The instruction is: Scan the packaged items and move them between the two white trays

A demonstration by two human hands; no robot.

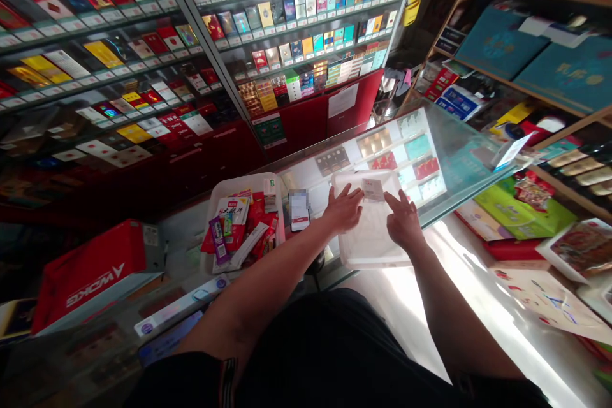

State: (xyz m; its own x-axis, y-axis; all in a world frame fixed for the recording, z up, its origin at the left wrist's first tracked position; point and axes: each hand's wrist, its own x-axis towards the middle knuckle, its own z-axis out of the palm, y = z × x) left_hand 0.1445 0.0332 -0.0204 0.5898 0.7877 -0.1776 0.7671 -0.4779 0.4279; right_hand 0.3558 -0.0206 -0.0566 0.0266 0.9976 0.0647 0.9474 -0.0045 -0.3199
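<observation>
The white rectangular plastic tray point(370, 239) is bare toward its wearer-side rim, a pale rectangular label point(373, 190) between left hand point(345, 209) and right hand point(403, 222), both spread.

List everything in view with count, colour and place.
Small packet: one, whitish, at the pale bin's far end
Pale bin: one, whitish, on the counter
Filled bin: one, white, left of the phone
Snack packets: several, mixed colours, inside the filled bin
Phone: one, white screen, between the bins
Counter: one, glass, under the bins
Red box: one, red, far left
Shelved packs: many, mixed colours, far wall
Teal boxes: two, teal, right shelves
Left hand: one, bare, left of the packet
Right hand: one, bare, right of it
</observation>
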